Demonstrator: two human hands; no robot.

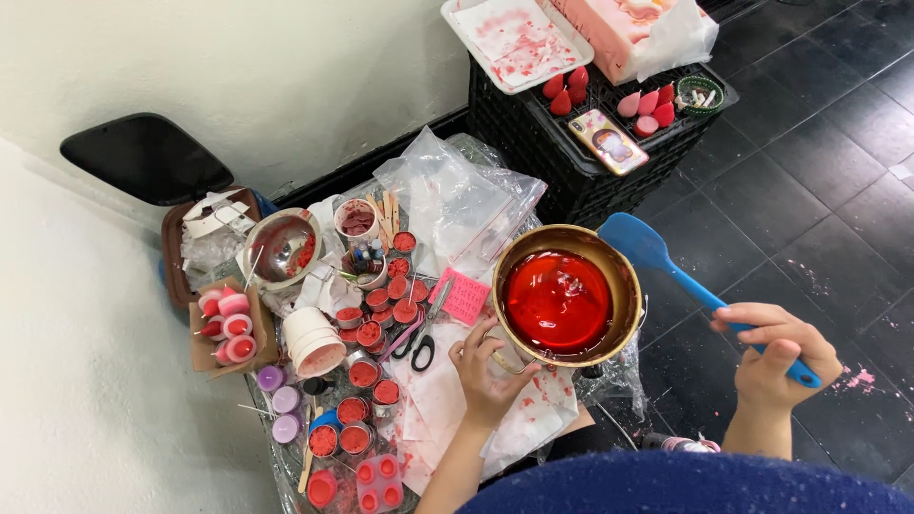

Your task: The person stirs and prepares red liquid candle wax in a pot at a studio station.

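Observation:
My left hand [487,366] grips the near handle of a gold metal pot [622,286] filled with glossy red liquid [558,300]. My right hand [776,354] holds the handle of a blue spatula [640,243], whose blade rests by the pot's far right rim, outside the liquid. The pot sits at the right end of a low table covered with stained white paper [438,381].
Several small cups of red wax [373,333], black-handled scissors [426,343], a steel bowl [282,247], purple cups [283,400], plastic bags [457,200] crowd the table. A black crate [562,152] behind holds a phone [607,141], pink sponges, a stained tray [514,38]. Dark tiled floor lies right.

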